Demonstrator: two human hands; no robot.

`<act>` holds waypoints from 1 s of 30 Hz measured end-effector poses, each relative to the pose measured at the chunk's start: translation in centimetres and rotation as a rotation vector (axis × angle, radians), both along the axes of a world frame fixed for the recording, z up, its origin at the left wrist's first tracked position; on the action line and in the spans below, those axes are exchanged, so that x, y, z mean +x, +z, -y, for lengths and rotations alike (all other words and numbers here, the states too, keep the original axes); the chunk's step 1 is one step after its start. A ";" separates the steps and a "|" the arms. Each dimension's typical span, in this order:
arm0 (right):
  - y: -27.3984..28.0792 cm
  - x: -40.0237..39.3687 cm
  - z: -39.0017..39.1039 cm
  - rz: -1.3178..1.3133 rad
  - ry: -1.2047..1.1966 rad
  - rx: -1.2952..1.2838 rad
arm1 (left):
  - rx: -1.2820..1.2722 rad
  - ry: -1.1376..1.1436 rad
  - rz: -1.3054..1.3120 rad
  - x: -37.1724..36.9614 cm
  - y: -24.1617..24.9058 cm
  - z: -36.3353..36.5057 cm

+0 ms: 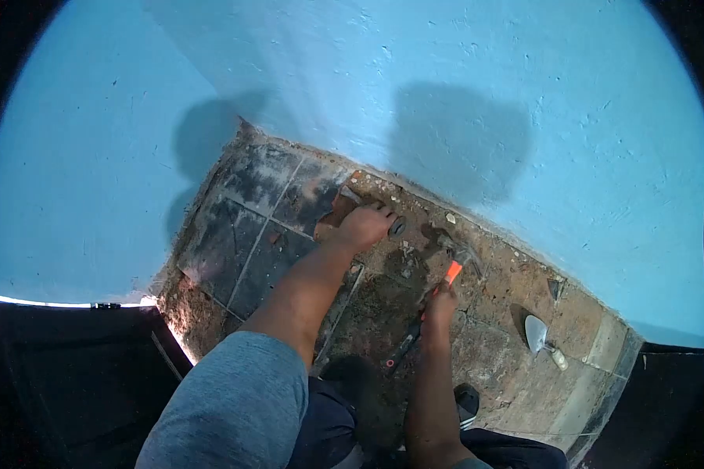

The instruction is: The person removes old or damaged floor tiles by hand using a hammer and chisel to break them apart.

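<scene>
My left hand [365, 228] is closed around a chisel [351, 194]. Its flat blade points up and left at the broken edge of the dark floor tiles [246, 227], and its round butt end sticks out on the right of my fist. A reddish broken patch [330, 219] shows beside the blade. To the right, my right hand [441, 305] grips a claw hammer [453, 272] by its orange and black handle. The metal hammer head [463, 255] is above the floor, apart from the chisel.
A trowel [536, 334] with a pale handle lies on the rough, stripped floor [493, 344] at right. Blue walls [461, 94] meet in a corner ahead. Rubble bits [405, 250] lie near the wall. My shoe [467, 400] stands below the hammer. A dark opening [70, 375] is at left.
</scene>
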State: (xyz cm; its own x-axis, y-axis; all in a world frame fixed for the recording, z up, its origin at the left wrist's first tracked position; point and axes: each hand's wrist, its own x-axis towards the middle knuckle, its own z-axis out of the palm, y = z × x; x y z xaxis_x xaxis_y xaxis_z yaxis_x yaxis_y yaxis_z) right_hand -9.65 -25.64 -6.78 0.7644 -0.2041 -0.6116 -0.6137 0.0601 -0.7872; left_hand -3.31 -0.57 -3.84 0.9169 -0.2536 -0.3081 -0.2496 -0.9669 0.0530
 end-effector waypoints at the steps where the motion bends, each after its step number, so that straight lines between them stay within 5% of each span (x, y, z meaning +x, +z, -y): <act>1: -0.1 0.0 0.3 0.012 -0.035 -0.008 | 0.015 -0.001 -0.060 -0.3 0.5 0.0; 9: 0.1 2.7 2.4 0.000 -0.069 0.014 | 0.135 -0.198 -0.007 -2.6 0.1 -1.6; 27: -1.2 3.0 0.5 -0.039 -0.146 -0.043 | -0.080 -0.049 0.029 -4.4 -0.1 -3.2; 30: 0.0 3.4 0.8 -0.098 -0.190 -0.019 | -0.291 0.441 -0.009 -2.3 2.5 -2.3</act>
